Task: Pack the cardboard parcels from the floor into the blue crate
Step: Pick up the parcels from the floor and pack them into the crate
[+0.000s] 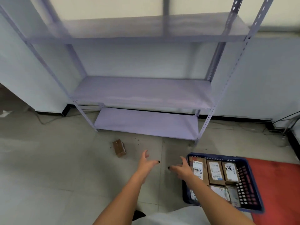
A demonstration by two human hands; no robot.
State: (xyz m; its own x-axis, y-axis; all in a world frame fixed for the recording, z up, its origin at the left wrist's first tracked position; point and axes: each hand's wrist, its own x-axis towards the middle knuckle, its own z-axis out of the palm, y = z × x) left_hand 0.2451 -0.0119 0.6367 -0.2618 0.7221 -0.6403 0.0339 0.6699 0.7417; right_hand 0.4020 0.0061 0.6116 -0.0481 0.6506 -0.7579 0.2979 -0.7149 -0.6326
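One small brown cardboard parcel (119, 148) lies on the grey floor, in front of the shelf's left leg. The blue crate (250, 179) stands at the lower right, partly on a red mat, and holds several labelled cardboard parcels (215, 172) packed side by side. My left hand (146, 161) is stretched forward over the floor, fingers spread and empty, a short way right of the loose parcel. My right hand (181, 168) hovers at the crate's left rim, fingers apart, holding nothing.
A pale purple metal shelf unit (146, 95) stands against the wall ahead with bare shelves. The red mat (276, 184) lies at the right. Cables (285, 120) run along the wall base at far right. Small dark specks dot the floor near the shelf.
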